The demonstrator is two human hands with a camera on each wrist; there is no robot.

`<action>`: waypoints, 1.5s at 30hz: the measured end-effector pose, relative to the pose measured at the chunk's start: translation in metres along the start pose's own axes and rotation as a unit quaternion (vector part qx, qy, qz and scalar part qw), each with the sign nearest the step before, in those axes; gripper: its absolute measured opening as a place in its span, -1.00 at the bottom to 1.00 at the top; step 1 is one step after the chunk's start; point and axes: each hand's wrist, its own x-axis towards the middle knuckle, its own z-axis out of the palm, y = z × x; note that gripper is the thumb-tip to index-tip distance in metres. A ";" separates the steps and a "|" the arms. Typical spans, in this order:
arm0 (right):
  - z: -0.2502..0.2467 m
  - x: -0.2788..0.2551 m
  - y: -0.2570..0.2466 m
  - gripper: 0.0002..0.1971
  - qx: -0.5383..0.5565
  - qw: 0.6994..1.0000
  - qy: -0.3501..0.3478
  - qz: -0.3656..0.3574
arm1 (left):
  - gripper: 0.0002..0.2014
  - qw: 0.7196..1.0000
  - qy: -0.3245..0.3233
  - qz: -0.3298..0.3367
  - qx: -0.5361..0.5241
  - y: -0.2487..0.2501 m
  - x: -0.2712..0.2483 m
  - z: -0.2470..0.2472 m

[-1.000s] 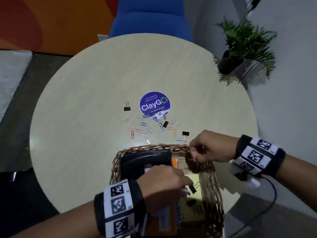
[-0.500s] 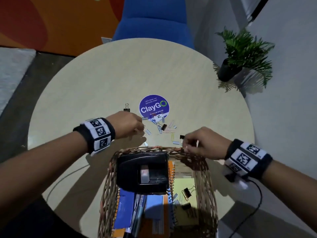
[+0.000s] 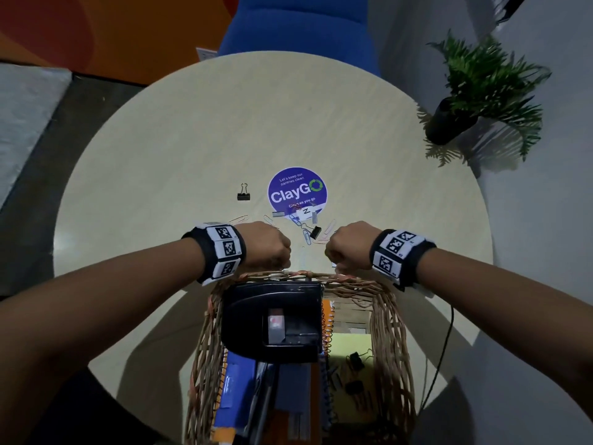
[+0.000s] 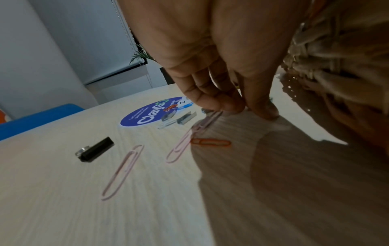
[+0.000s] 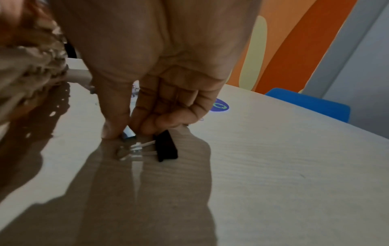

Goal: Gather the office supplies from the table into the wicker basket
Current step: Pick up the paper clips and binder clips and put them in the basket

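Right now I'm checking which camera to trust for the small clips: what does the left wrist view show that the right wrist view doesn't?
Only the left wrist view shows the left hand pinching a pink paper clip, with an orange paper clip and staple strips lying beyond.
Only the right wrist view shows the right hand pinching a small pale piece beside a black binder clip.
Both show the table, the wicker basket and the purple sticker.
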 end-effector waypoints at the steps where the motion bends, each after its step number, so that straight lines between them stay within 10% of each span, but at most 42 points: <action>1: -0.001 0.001 0.000 -0.91 0.002 1.000 -0.005 0.004 | -0.84 1.000 -0.004 0.009 0.003 0.000 0.002 0.001; 20: -0.039 -0.111 -0.008 -0.89 0.282 0.953 0.109 0.025 | -0.77 0.990 -0.060 0.030 -0.124 0.006 0.006 0.005; 29: 0.037 -0.157 -0.076 -0.75 0.251 0.964 -0.077 -0.036 | -0.87 0.968 0.093 -0.096 -0.211 -0.015 -0.019 -0.031; 33: 0.026 -0.146 -0.038 -0.95 0.298 0.951 0.074 0.037 | -0.86 0.955 0.158 -0.054 -0.244 0.039 -0.041 -0.065; 40: 0.013 -0.083 0.025 -0.60 0.132 0.983 0.119 0.054 | -0.70 0.978 0.009 0.083 -0.192 0.175 -0.040 -0.065; 45: 0.024 -0.042 0.026 -0.78 0.076 0.990 0.114 -0.016 | -0.68 0.973 -0.011 0.083 -0.215 0.176 -0.041 -0.047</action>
